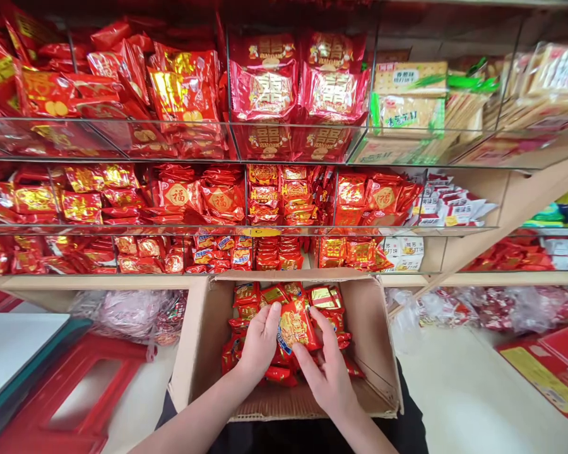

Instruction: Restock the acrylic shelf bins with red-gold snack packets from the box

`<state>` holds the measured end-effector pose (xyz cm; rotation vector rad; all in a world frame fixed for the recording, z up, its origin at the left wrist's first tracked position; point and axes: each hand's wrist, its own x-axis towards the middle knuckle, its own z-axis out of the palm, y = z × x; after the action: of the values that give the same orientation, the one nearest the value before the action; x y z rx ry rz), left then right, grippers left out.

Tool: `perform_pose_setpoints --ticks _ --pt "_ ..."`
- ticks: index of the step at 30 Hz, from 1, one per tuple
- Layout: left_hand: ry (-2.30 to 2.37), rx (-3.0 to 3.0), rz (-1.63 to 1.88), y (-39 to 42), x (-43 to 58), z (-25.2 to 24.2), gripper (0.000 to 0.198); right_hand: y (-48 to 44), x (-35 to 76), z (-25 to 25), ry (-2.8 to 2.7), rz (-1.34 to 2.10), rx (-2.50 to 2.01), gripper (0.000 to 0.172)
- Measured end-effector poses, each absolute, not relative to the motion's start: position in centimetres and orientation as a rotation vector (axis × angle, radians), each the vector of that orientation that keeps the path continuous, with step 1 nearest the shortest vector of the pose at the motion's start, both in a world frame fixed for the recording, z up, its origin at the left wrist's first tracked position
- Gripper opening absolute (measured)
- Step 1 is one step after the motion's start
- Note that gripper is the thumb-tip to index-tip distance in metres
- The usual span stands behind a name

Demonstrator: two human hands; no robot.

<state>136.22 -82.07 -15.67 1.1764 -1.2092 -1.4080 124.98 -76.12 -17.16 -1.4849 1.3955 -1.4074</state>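
Note:
A red and gold snack packet [296, 323] is held between my two hands, above an open cardboard box [383, 353]. My left hand [259, 340] grips it at its left side, thumb uppermost. At the lower left of this packet, by my left fingers, shows a bit of blue wrapping [282, 344]. My right hand [329, 362] has its thumb on the packet's lower edge and its fingers at the right side. More red packets [325, 296] lie loose in the box below and behind my hands. The box rests against my dark-clothed lap.
Behind the box rise shelves with clear dividers, filled with red packets [184, 88], pink-red packs [269, 91] and green-labelled crackers [409, 113]. A red plastic stool [89, 391] stands at left, and a red carton [553, 366] lies on the floor at right.

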Motion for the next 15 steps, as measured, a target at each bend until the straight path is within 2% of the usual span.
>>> perform_pose_setpoints --ticks 3,7,9,12,15 --pt "-1.533 1.171 -1.33 -83.0 137.2 -14.5 0.034 -75.9 123.5 -16.6 1.484 -1.321 -1.834 0.041" --pt "-2.149 1.109 -0.586 -87.5 140.0 -11.5 0.027 -77.4 119.9 -14.4 1.582 -1.345 -2.154 0.042" --pt "-2.344 1.155 -0.292 -90.6 141.5 -10.4 0.03 -79.3 117.9 -13.0 1.655 -1.266 -2.322 0.043" --pt "-2.512 1.482 -0.206 -94.6 143.0 -10.2 0.041 -83.2 115.7 -11.2 1.776 -0.854 -2.583 0.041" --pt "-2.549 1.647 -0.311 -96.4 143.6 -11.5 0.039 -87.6 115.1 -10.0 1.848 -0.342 -2.666 0.037"
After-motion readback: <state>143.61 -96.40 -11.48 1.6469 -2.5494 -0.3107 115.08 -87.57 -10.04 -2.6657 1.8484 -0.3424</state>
